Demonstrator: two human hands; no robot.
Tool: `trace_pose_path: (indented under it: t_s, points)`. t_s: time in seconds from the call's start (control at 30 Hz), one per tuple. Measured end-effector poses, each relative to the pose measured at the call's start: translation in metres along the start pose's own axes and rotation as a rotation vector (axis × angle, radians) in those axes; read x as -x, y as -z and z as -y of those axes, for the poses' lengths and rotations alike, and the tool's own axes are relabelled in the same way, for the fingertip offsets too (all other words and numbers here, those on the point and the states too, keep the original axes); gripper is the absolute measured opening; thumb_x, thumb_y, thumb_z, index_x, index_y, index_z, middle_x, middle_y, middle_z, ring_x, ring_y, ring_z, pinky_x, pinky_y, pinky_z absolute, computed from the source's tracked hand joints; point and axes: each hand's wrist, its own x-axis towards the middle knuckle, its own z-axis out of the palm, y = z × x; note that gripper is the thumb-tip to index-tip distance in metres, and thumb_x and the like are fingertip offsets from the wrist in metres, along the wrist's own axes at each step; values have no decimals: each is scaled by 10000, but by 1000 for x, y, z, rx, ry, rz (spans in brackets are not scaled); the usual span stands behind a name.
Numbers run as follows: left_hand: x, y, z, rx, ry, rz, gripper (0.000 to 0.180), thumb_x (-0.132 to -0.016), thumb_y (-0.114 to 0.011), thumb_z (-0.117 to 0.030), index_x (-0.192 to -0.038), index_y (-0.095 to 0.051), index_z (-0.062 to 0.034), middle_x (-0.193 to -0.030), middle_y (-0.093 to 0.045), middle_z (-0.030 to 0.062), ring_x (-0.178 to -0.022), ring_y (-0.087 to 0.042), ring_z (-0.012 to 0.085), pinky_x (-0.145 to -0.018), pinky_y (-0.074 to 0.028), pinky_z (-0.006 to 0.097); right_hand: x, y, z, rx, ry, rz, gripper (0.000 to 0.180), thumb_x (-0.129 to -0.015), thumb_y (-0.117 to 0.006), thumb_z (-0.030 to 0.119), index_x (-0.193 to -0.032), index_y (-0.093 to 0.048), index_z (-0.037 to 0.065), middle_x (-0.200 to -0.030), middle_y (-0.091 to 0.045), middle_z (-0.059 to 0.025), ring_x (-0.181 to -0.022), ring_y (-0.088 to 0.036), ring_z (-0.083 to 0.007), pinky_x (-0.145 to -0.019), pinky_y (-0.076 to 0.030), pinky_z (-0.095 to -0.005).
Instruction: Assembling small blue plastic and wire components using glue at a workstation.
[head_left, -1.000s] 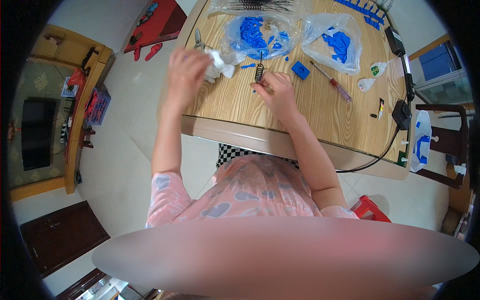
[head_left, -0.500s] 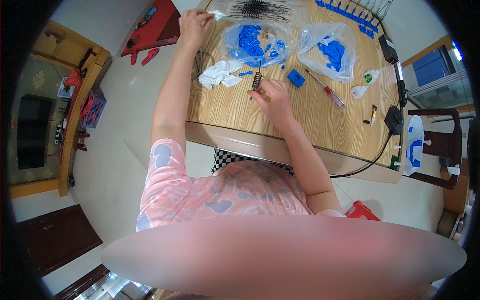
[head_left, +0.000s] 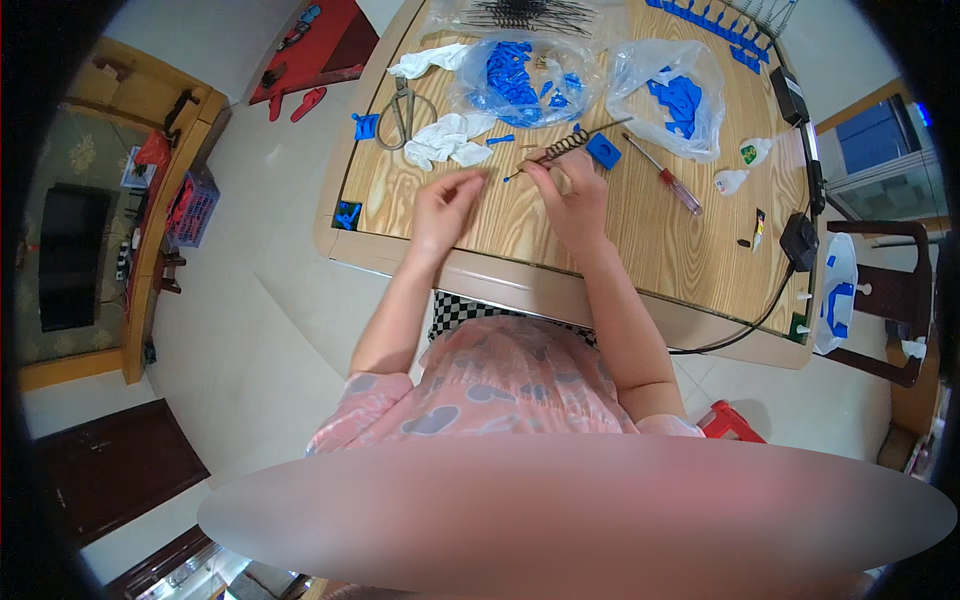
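Observation:
In my right hand is a black wire coil spring with straight ends, pinched near its lower end. It slants up to the right, and a small blue tip shows at its lower left end. My left hand is held to the left of it, fingers drawn together and pointing toward the spring. Whether anything small sits between those fingertips I cannot make out. Close by are a small blue piece, a blue block with a round hollow and a crumpled white cloth.
Scissors and a second white cloth lie at the left. Farther back are a bag of blue pieces, another bag and several black springs. A screwdriver, small bottles and a black cable are at right.
My left hand has let go of a white cloth at the far left and come back toward me, beside the spring. The spring has tipped from nearly upright to a rightward slant.

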Motion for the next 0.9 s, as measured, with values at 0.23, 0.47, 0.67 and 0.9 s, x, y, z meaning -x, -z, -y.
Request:
trace_pose_path:
  t_s: [0.23, 0.47, 0.67, 0.9]
  points:
    - [22, -18, -1, 296, 23, -14, 179, -889, -616, -21, -1043, -670, 53, -966, -673, 75, -842, -607, 95, -753, -466, 206, 7, -3, 1, -51, -76, 8, 161, -767, -741, 92, -899, -671, 31, -829, -665, -82, -786, -624, -226, -749, -463, -331]
    - [23, -23, 0, 275, -82, 16, 182, -896, -590, 7, -1054, -654, 72, -1036, -646, 74, -959, -604, 134, -861, -468, 239, 9, -8, -22, -367, -478, -1, 181, -846, -694, 101, -968, -637, -19, -897, -680, -68, -840, -635, -132, -764, -487, -261]
    - [26, -22, 2, 561, 82, 103, 244, -904, -587, -22, -1126, -618, 74, -1024, -663, 92, -948, -601, 146, -858, -460, 254, 3, -4, -17, -531, -584, -9, 137, -862, -672, 89, -919, -615, -22, -858, -672, -77, -793, -637, -130, -738, -485, -251]
    - [27, -24, 3, 568, 92, 134, 293, -907, -587, -33, -1182, -588, 67, -1044, -667, 97, -930, -590, 130, -839, -454, 252, 2, -5, -18, -499, -575, -19, 121, -875, -656, 87, -913, -604, -15, -845, -667, -78, -774, -633, -132, -720, -482, -253]
